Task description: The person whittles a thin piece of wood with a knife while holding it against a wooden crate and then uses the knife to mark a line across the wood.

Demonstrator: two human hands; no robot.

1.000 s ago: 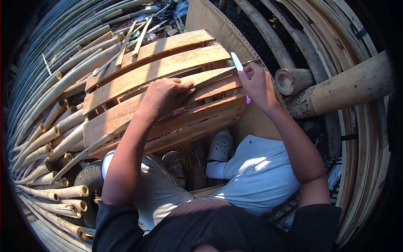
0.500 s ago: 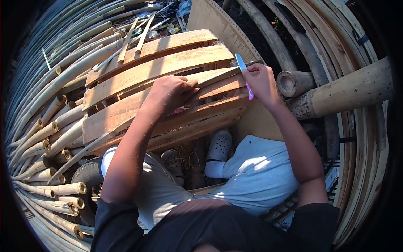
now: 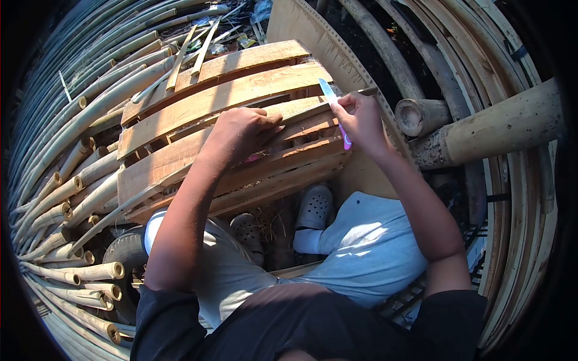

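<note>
A long, narrow bamboo strip (image 3: 123, 209) slants from the lower left, under my left forearm, up to the right past both hands. My left hand (image 3: 241, 128) is closed round the strip above the slatted wooden crate (image 3: 159, 157). In my right hand (image 3: 363, 123) is a knife (image 3: 328, 90) with a pale blue blade and a pink-purple handle. The blade crosses the strip near its right end, tip pointing away from me. My right fingers hide where knife and strip meet.
Stacked bamboo poles (image 3: 66, 210) fill the left side. A thick bamboo pole (image 3: 500, 129) and long split lengths (image 3: 481, 36) lie to the right. Loose strips (image 3: 208, 45) rest on the crate's far edge. A tire (image 3: 125, 248) stands by my left leg.
My right hand has slid the knife a short way left along the strip, nearer my left hand. More of the strip's end now shows beyond it. My left hand stays nearly still.
</note>
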